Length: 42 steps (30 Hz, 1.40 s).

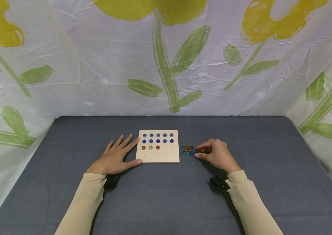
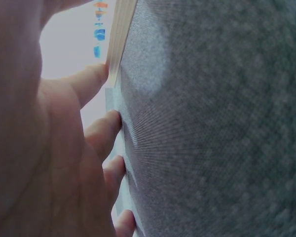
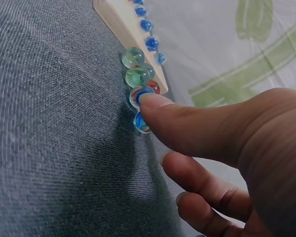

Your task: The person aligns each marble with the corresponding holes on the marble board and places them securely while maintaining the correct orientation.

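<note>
Marbles (image 1: 187, 152) beside the board (image 1: 166, 159) lie at the right hand's (image 1: 220, 156) fingertips, whether pinched I cannot tell, while the left hand (image 1: 114, 159), fingers wide, touches the board.

Your pale wood board (image 1: 161, 151) lies flat: 10 blue marbles (image 1: 157, 141) up top, 3 mixed-col. ones (image 1: 150, 147) below; loose marbles (image 1: 187, 148) clustered just R.

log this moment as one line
left hand: touching board | right hand: at loose marbles | board: far two rows blue, third partly filled
</note>
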### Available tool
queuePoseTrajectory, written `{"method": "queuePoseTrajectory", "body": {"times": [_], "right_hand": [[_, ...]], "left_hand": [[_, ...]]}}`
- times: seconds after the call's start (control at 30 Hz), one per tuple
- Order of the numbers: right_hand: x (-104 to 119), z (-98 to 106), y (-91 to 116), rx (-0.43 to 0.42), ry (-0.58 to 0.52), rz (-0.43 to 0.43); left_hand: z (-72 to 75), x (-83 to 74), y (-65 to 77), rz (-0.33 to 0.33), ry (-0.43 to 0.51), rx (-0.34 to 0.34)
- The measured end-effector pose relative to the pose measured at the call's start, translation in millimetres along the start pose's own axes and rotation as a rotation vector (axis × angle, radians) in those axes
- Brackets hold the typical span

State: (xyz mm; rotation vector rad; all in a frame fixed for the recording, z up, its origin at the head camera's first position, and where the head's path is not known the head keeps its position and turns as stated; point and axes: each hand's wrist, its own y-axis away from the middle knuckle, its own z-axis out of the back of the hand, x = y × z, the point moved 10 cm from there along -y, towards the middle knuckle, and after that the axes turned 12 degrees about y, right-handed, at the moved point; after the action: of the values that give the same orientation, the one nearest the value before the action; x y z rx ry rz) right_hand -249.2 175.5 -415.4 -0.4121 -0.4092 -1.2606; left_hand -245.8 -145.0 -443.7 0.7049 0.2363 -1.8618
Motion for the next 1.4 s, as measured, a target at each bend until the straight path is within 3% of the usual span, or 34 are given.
{"method": "queuePoseTrajectory", "body": {"times": [0.63, 1.4], "right_hand": [[-0.6, -4.5, -2.0, -0.001, 0.001, 0.007], [0.1, 5.7, 0.4, -0.029, 0.010, -0.019]], "left_hand": [[2.5, -2.6, 2.7, -0.011, 0.008, -0.009], [0.3, 0.5, 0.0, -0.004, 0.001, -0.004]]}}
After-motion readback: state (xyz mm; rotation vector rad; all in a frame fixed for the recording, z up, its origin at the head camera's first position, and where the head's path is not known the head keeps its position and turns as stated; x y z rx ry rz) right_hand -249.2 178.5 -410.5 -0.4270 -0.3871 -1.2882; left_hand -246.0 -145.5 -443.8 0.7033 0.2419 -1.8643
